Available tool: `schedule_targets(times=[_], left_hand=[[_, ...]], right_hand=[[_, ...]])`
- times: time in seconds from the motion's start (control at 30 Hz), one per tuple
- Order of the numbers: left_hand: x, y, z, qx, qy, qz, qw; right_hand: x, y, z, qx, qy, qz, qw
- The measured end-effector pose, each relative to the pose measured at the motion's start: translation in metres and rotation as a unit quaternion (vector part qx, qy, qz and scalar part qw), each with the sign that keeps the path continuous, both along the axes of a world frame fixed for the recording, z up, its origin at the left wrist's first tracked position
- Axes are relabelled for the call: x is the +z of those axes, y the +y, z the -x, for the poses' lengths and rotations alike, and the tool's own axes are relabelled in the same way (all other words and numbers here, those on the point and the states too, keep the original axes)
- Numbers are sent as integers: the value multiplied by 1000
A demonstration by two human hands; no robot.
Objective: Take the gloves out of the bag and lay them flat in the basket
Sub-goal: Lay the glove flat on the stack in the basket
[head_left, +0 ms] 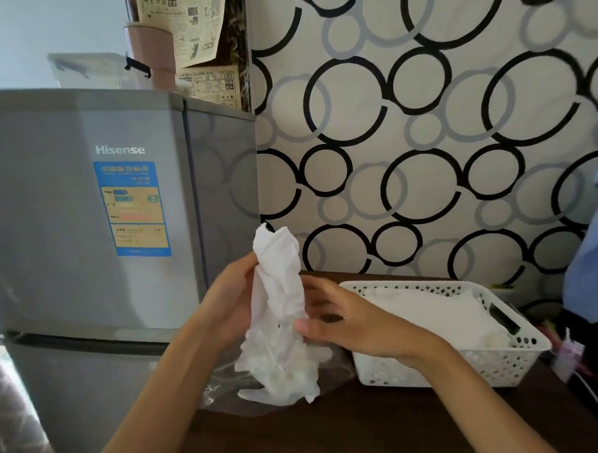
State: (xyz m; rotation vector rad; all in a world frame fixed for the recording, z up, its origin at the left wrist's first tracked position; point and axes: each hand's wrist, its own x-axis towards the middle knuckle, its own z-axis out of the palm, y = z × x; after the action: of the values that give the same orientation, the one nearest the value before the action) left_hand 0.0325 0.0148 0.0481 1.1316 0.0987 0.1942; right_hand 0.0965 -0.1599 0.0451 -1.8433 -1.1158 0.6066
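A crumpled white glove (280, 316) hangs upright above the dark wooden table (351, 429). My left hand (230, 304) grips it from the left side near its upper half. My right hand (349, 321) pinches its middle from the right, thumb on the front. Under the glove lies a clear plastic bag (226, 390), flattened on the table's left edge. A white perforated basket (502, 368) stands to the right, with white gloves (442, 312) lying flat inside it.
A grey Hisense fridge (85, 218) stands close on the left, beside the table. A wall with black and grey circles rises behind the basket. Blue fabric (593, 247) hangs at the right edge, with small items below it.
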Motion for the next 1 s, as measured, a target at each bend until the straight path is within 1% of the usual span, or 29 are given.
schedule_targets(times=[0.03,0.1,0.13,0.2,0.23,0.27,0.33,0.37,0.43,0.57,0.63,0.7,0.77,0.83,0.87,0.93,1.0], left_hand=[[-4,-6,-6,8,4,-12,1000],[-11,-19,-18,22,-7,-23,999],[-15,-26,-24,26,-17,-30,999],[-21,-39,-34,40,-30,-72,996],[-22,-45,-40,38,-30,-91,995],[-21,-50,-44,21,-28,-91,995],[-19,-58,-56,-9,-11,-71,997],[-19,-60,-61,-16,2,-81,997],[-20,-65,-72,-13,25,-129,991],[-23,-61,-88,14,50,-200,978],[-25,-59,-91,-13,50,-234,971],[-29,-58,-91,-61,42,-276,958],[-31,-62,-90,-106,31,-320,941],[-29,-63,-89,-118,25,-342,932],[-29,-61,-90,-114,28,-347,931],[-29,-57,-91,-112,36,-348,930],[-31,-54,-92,-125,35,-340,931]], right_hand=[[-2,-2,1,-56,-20,-35,998],[-9,-6,-5,-173,-58,-99,978],[-13,-10,-12,-218,-44,-133,966],[-18,-18,-22,-258,42,-196,945],[-19,-23,-29,-266,77,-212,937],[-21,-27,-36,-267,87,-216,935],[-22,-34,-47,-263,85,-216,936],[-21,-35,-51,-259,87,-219,937],[-19,-39,-61,-264,100,-216,935],[-17,-50,-81,-290,128,-170,933],[-17,-59,-89,-284,89,-128,946],[-18,-67,-90,-225,47,-107,967],[-17,-71,-91,-166,6,-100,981],[-14,-73,-90,-140,-32,-107,984],[-13,-74,-91,-144,-46,-109,982],[-13,-75,-94,-184,-67,-119,973],[-14,-76,-98,-223,-57,-155,961]])
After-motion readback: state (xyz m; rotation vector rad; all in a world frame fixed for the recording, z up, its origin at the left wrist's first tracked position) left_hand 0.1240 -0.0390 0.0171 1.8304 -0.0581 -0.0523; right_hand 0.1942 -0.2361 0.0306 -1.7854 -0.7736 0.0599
